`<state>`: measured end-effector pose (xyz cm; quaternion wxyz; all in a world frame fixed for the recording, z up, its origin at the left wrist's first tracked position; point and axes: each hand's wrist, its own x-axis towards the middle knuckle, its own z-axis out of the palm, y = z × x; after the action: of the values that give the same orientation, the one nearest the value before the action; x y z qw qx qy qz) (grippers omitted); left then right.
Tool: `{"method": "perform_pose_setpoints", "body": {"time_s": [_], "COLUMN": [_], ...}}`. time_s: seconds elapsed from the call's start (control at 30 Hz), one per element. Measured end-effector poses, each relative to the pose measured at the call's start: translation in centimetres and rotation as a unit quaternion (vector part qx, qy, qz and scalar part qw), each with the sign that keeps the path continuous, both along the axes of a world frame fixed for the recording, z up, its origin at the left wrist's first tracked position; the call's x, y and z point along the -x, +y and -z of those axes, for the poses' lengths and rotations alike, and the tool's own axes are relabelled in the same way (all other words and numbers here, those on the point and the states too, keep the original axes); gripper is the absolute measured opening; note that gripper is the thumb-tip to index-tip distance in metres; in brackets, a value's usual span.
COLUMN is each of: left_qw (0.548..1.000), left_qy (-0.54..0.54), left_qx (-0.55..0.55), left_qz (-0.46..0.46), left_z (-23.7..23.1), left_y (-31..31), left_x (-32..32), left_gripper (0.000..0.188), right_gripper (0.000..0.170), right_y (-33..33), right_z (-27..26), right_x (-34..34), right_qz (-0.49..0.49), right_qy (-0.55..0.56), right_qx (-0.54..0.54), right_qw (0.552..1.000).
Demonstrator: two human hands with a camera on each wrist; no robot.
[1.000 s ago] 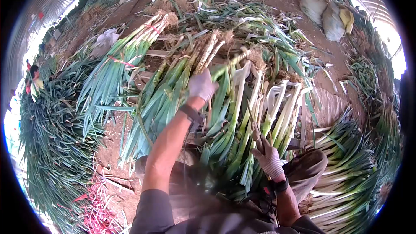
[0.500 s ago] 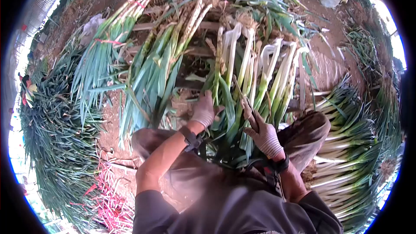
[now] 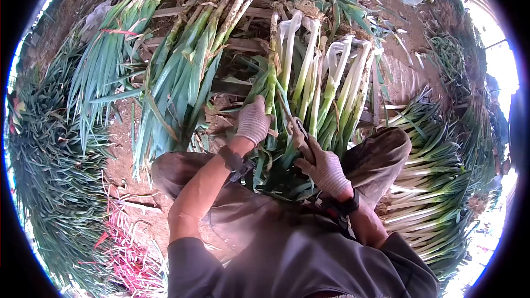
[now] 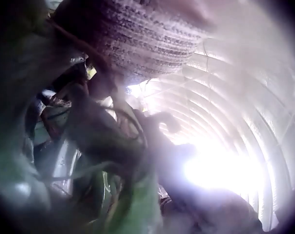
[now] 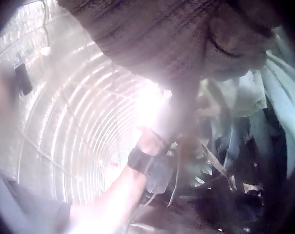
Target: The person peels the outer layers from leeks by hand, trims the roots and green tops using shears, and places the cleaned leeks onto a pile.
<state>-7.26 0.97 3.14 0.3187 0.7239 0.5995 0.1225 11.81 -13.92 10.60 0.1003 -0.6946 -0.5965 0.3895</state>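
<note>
Ribbed pale roofing (image 4: 230,107) arches over a dirt floor (image 3: 122,138), where a broad heap of greens (image 3: 55,149) lies at the left. Nearer, a row of leeks (image 3: 354,83) spreads before the knees. The left hand (image 3: 253,124) curls around one leek (image 3: 271,72) at its green part; the right hand (image 3: 329,174) grips a slim tool (image 3: 302,146), perhaps a knife. That leek should be light, firm along the stalk, softer and slippery at the leaves; mid-stalk seems the safest hold. No writing is readable.

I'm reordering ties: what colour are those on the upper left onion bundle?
The ties are pinkish red, best in head view.
</note>
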Motion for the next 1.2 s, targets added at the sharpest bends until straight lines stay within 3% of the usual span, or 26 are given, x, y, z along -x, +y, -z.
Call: {"method": "perform_pose_setpoints", "body": {"time_s": [0.43, 0.57, 1.2], "left_qw": [0.999, 1.0, 0.998], "left_qy": [-0.014, -0.016, 0.028], "left_qx": [-0.023, -0.019, -0.014], "left_qz": [0.023, 0.0, 0.058], "left_z": [0.1, 0.9, -0.3], "left_y": [-0.4, -0.2, -0.2], "left_x": [-0.3, -0.5, -0.2], "left_gripper": [0.032, 0.035, 0.048], "right_gripper": [0.077, 0.075, 0.058], "right_y": [4.3, 6.1, 18.2], "right_z": [2.6, 3.3, 5.8], "right_x": [1.3, 1.6, 1.7], "right_qz": [0.005, 0.019, 0.058], "right_qy": [-0.041, -0.056, -0.103], "right_qx": [-0.051, -0.061, -0.119], "right_qw": [0.998, 0.996, 0.986]}}
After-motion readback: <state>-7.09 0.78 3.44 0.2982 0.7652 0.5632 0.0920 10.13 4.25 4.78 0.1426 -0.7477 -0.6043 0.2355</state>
